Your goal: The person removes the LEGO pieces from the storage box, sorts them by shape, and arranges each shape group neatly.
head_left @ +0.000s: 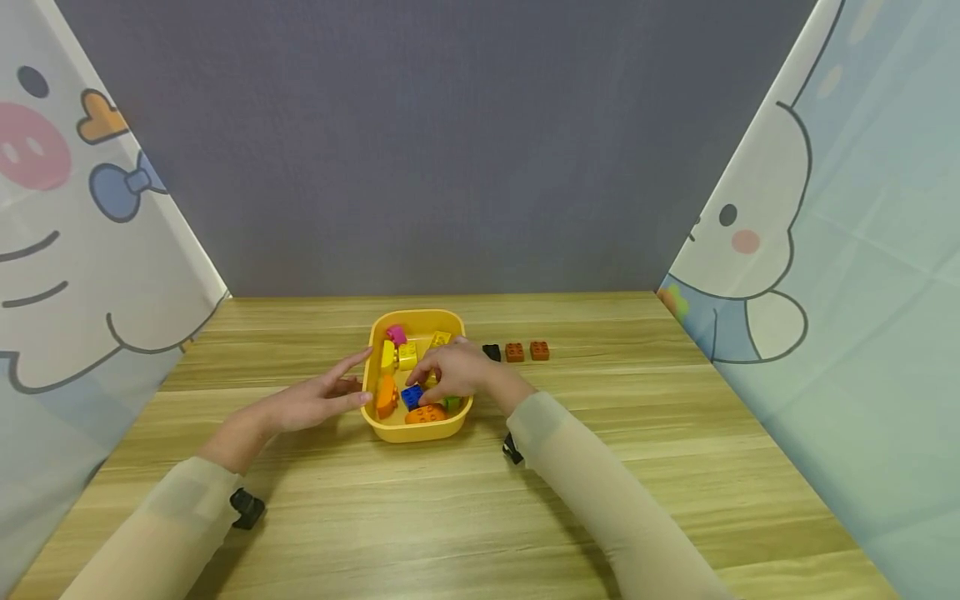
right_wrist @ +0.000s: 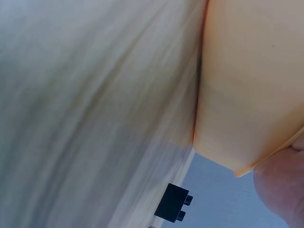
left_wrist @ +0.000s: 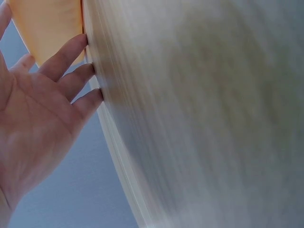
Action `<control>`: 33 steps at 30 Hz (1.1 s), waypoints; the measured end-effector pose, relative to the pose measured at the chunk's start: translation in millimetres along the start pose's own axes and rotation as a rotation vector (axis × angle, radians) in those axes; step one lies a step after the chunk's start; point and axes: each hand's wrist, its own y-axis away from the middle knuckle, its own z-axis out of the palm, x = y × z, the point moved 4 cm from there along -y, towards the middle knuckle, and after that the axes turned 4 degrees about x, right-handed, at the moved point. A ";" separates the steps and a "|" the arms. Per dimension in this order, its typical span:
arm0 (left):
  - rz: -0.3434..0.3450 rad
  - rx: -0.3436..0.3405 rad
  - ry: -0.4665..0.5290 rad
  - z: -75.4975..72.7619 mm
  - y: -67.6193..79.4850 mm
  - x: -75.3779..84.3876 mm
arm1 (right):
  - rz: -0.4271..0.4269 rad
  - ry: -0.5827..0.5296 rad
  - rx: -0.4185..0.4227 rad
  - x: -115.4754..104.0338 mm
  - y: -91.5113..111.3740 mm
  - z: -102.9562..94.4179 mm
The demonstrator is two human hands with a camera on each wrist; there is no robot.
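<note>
A yellow-orange plastic bin with several toy building bricks stands on the wooden table. My left hand is at its left side, fingers spread and nearly straight, with the index fingertip and thumb at the rim. In the left wrist view, the other fingertips of that hand come down at the tabletop. My right hand reaches over the right rim into the bin. Its thumb and index fingertip are right at a blue brick; I cannot tell whether they grip it. The right wrist view shows only part of this hand.
In the bin lie orange pieces, yellow bricks, a pink piece and a green one. Right of the bin, a black brick and two brown bricks form a row. A grey panel rises behind the table.
</note>
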 end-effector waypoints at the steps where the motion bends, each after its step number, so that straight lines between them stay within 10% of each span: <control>1: -0.001 0.001 -0.001 0.0 0.0 0.0 | 0.000 0.004 -0.001 -0.3 0.2 0.2; 33: -0.020 -0.002 0.008 -0.2 -0.8 -0.4 | 0.055 -0.370 0.125 10.4 6.4 -0.7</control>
